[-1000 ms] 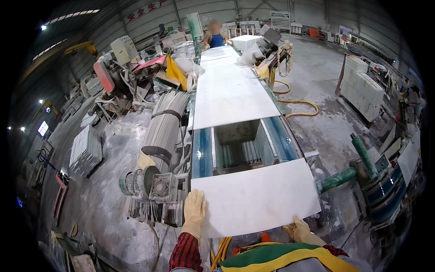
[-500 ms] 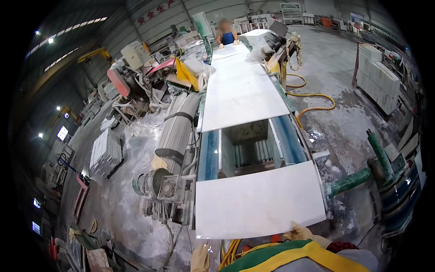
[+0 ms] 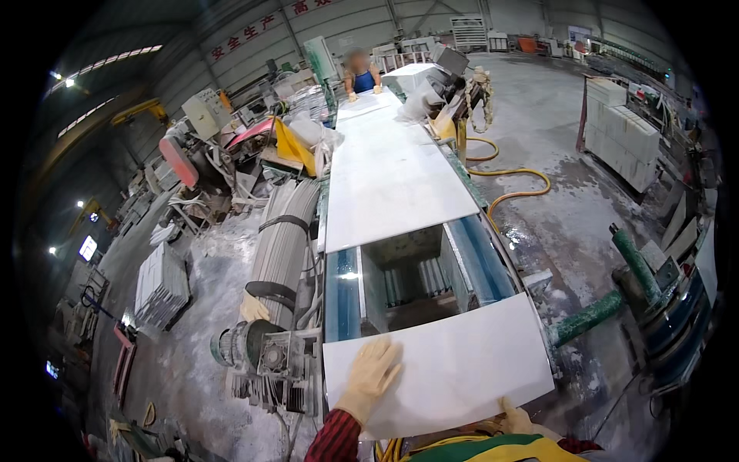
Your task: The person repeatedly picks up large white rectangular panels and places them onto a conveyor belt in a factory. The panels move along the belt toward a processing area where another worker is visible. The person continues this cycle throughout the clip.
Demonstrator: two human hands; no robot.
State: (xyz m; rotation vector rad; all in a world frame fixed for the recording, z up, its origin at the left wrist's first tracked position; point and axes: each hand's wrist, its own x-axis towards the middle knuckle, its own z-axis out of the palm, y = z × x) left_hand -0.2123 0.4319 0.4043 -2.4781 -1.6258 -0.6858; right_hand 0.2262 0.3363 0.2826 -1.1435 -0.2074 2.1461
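Observation:
A white stone slab (image 3: 454,362) lies across the near end of a blue-railed conveyor (image 3: 342,289). My left hand (image 3: 371,373), in a pale yellow glove, rests flat on the slab's left part with fingers spread. My right hand (image 3: 514,418), also gloved, sits at the slab's near edge on the right, mostly hidden, so I cannot tell its grip. A second, longer white slab (image 3: 389,181) lies further along the conveyor, beyond an uncovered gap.
A person (image 3: 362,73) stands at the conveyor's far end with hands on another slab. A grey roller and motor (image 3: 265,308) sit left of the line. A yellow hose (image 3: 508,185), green pipes (image 3: 589,316) and stacked stone blocks (image 3: 620,131) are on the right.
My left hand has come up from below the frame and now lies flat on the near slab. The view has tilted slightly; the slab sits at about the same place.

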